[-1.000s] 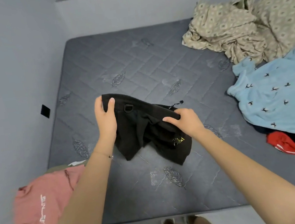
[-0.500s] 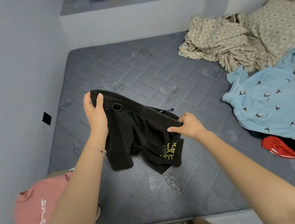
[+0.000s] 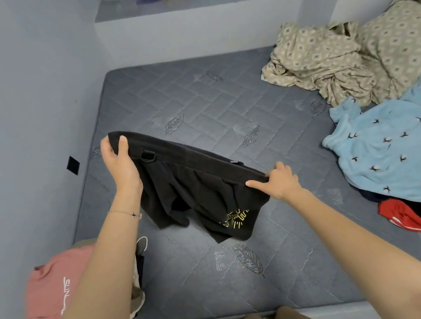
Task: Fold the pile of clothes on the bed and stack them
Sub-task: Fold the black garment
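One mattress. One pair of shorts. One pink shirt at the mattress's near left corner. One blue top and one red garment at the right edge. One beige sheet, far right corner. Two hands: left hand, right hand.

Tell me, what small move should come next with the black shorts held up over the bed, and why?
Probably lower the black shorts flat onto the bare mattress. The left hand and the right hand each grip an end of the waistband, which is stretched straight, and the legs hang free, so the shorts look ready to be laid down for folding.
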The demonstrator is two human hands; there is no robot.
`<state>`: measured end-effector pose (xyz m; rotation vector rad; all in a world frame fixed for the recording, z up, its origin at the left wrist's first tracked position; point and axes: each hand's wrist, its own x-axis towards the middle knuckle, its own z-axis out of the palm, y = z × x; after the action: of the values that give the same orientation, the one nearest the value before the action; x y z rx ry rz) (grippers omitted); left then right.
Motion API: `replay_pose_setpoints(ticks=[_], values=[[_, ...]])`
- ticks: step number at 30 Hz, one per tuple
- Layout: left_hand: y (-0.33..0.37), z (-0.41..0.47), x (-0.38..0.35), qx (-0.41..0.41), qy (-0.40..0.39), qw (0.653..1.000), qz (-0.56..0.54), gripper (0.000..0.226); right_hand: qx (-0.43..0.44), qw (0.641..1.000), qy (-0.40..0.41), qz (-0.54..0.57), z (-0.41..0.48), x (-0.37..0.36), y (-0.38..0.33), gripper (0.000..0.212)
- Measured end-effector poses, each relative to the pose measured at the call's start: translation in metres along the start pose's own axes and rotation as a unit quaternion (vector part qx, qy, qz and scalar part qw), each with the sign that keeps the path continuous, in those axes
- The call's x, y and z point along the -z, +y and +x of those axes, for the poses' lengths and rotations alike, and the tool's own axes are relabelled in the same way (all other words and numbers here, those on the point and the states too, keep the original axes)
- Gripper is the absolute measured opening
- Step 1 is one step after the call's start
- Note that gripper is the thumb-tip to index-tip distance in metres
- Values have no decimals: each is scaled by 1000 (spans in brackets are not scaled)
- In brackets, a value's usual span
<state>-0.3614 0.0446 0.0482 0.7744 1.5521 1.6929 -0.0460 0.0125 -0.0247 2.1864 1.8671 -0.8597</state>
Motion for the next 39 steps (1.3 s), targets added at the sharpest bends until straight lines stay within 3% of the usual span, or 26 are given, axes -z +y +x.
replay_pose_setpoints(ticks=[5,12,14,20,22,29,34,37,39], values=[[-3,3,3,-11,20,1000,19,7,-45,985,60,156,6,12,-2,61],[-24,6,11,12,3,992,125,10,19,931,135,337,9,23,-23,55],[-28,5,11,36,-3,991,127,10,14,916,127,380,11,24,-31,42],[-30,8,13,61,-9,994,86,16,-5,811,127,571,13,42,-52,33],[-32,2,9,66,-32,995,72,13,-5,797,107,595,12,44,-61,30],[-45,-36,-39,134,-138,981,-19,16,60,812,35,580,2,45,-111,10],[-47,-46,-58,141,-204,967,-54,18,58,772,5,633,3,46,-125,8],[-49,-48,-62,136,-240,960,-56,15,72,786,6,614,3,46,-123,10],[-49,-51,-66,145,-247,955,-72,17,83,766,-7,637,2,45,-121,14]])
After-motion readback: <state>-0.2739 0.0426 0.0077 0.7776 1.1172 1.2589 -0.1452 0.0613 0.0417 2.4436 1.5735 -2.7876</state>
